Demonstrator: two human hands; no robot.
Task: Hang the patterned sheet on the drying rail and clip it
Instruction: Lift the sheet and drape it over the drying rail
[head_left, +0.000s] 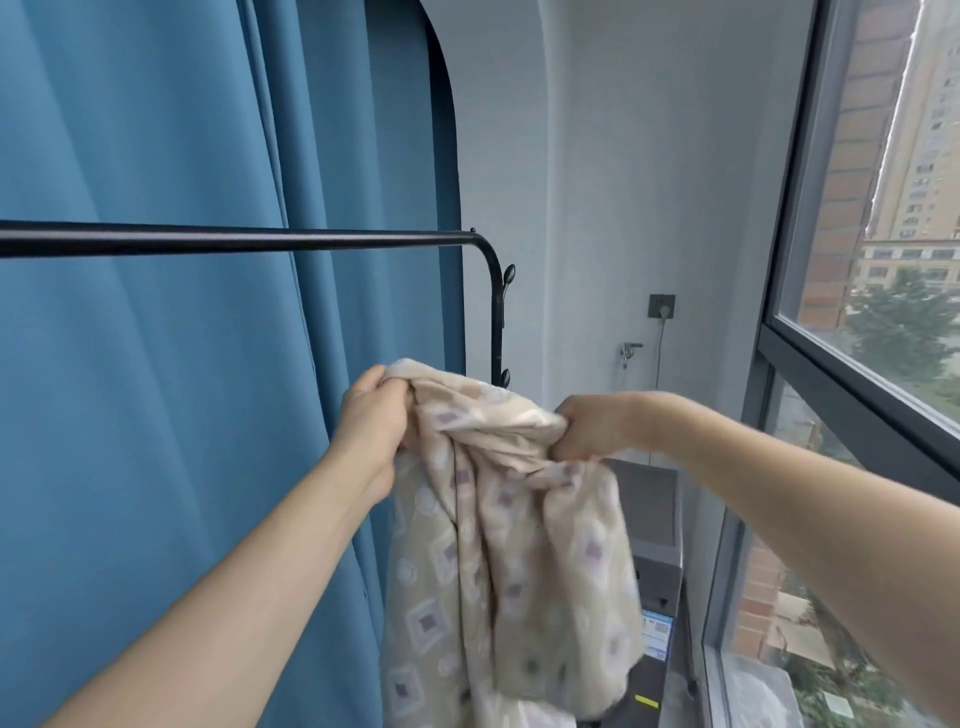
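The patterned sheet (511, 561) is beige with pale squares and purple centres, and it hangs bunched between my hands. My left hand (375, 410) grips its top edge on the left. My right hand (589, 426) grips a bunch of the same edge on the right. The black drying rail (234, 242) runs horizontally above and to the left of both hands, bending down into its post (496, 312) just behind the sheet. The sheet does not touch the rail. No clip is in view.
A blue curtain (156, 364) hangs behind the rail on the left. Small hooks (508, 273) stick out of the rail's post. A wall socket (662, 306) and a grey appliance (655, 566) lie behind the sheet; a large window (857, 260) fills the right.
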